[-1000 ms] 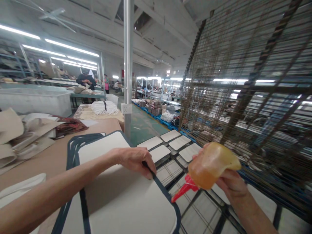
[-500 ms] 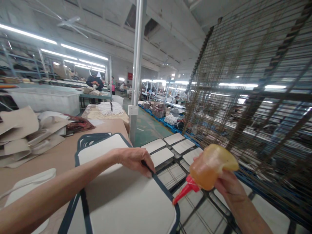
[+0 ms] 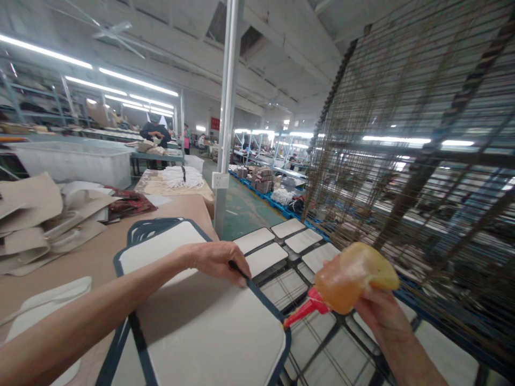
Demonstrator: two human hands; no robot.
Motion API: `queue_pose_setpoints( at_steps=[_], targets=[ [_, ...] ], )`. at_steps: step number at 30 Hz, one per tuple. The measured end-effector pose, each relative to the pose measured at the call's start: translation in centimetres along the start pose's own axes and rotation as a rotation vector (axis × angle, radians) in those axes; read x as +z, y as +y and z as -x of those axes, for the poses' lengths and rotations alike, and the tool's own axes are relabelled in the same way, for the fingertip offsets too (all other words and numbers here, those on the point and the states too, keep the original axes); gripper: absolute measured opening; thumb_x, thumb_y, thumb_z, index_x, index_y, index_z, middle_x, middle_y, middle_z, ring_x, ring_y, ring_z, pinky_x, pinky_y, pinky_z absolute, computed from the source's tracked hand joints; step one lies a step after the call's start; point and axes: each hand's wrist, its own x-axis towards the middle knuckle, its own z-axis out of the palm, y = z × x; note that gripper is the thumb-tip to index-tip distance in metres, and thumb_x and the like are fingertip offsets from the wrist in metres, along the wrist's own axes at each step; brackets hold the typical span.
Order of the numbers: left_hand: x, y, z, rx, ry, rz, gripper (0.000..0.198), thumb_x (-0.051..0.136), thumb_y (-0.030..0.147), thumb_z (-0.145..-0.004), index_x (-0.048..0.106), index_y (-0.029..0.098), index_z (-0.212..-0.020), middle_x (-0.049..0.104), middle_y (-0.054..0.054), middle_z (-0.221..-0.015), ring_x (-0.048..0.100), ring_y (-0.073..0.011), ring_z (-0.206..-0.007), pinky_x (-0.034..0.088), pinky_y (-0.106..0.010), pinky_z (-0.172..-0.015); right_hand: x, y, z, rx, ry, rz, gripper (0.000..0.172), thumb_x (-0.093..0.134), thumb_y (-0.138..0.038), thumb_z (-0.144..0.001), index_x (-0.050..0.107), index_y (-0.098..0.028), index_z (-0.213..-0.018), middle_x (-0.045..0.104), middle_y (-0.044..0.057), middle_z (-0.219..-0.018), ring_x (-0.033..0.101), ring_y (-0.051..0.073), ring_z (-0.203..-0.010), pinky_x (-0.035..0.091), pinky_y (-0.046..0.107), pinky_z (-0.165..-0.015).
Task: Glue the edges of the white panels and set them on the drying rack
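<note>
Panel (image 3: 213,327) nudged left, nozzle (image 3: 309,306) apparently touching it

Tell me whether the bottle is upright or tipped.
Tipped: the right hand holds the bottle with its red nozzle slanting downward.

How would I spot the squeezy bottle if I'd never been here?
Find the big wire rack filling the upper right of the picture. Below its left part, the right hand holds the bottle, tipped with its red nozzle pointing down. Its cloudy amber body sets it apart from the flat, pale, dark-edged panels nearby.
</note>
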Motion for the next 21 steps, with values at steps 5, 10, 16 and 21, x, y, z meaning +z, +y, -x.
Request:
queue_pose_setpoints(
  at_steps=[5, 10, 16, 21],
  targets=[
    [-0.2, -0.2, 0.4, -0.009, 0.072, 0.009, 0.041, 0.056, 0.047, -0.083, 0.073, 0.010, -0.088, 0.058, -0.001, -0.059, 0.043, -0.0092, -0.053, 0.034, -0.016, -0.049, -0.1, 0.6, 0.7, -0.051, 0.069, -0.004, 0.058, 0.085, -0.038, -0.048, 0.067, -0.025, -0.101, 0.070, 0.012, -0.095, 0.062, 0.035, -0.098, 0.042, 0.057, -0.092],
    [-0.3, -0.7, 0.9, -0.061, 0.103, 0.002, 0.038, 0.055, 0.044, -0.084, 0.069, 0.010, -0.078, 0.046, 0.002, -0.057, 0.039, -0.0082, -0.054, 0.030, -0.016, -0.049, -0.6, 1.1, 0.9, -0.145, 0.134, 0.032, 0.055, 0.084, -0.035, -0.053, 0.066, -0.026, -0.104, 0.069, 0.010, -0.096, 0.062, 0.034, -0.096, 0.044, 0.055, -0.091],
    [-0.1, -1.5, 1.5, -0.087, 0.177, -0.005, 0.034, 0.053, 0.039, -0.085, 0.062, 0.010, -0.070, 0.039, 0.003, -0.058, 0.035, -0.0081, -0.055, 0.028, -0.017, -0.049, -0.7, 1.4, 0.9, -0.211, 0.212, 0.044, 0.055, 0.085, -0.033, -0.048, 0.068, -0.024, -0.099, 0.070, 0.010, -0.087, 0.066, 0.031, -0.084, 0.053, 0.047, -0.081],
    [0.4, -2.2, 2.0, -0.111, 0.225, -0.007, 0.035, 0.050, 0.041, -0.085, 0.058, 0.011, -0.068, 0.040, 0.003, -0.058, 0.036, -0.0081, -0.055, 0.027, -0.017, -0.048, 1.1, 1.6, 1.9, -0.172, 0.286, 0.013, 0.063, 0.086, -0.034, -0.050, 0.063, -0.031, -0.109, 0.070, 0.004, -0.094, 0.065, 0.025, -0.089, 0.049, 0.042, -0.089]
  ],
)
